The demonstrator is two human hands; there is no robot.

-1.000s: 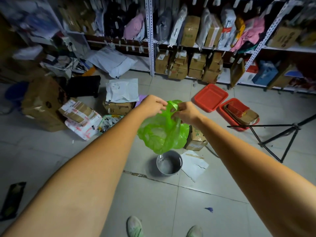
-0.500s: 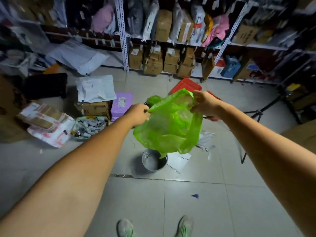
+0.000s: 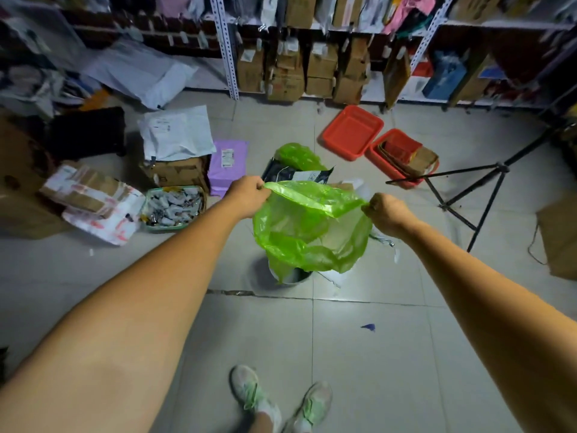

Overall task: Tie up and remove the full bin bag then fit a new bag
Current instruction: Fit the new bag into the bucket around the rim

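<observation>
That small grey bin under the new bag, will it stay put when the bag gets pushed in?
Probably not firmly. The bin looks small, empty and light, so it may slide on the smooth tiled floor. The green bag is thin and floppy, so it should press only gently.

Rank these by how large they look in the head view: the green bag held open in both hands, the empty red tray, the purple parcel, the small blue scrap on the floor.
1. Green bag, though it is nearer the camera.
2. Red tray.
3. Purple parcel, partly hidden, so second and third are unsure.
4. Blue scrap.
</observation>
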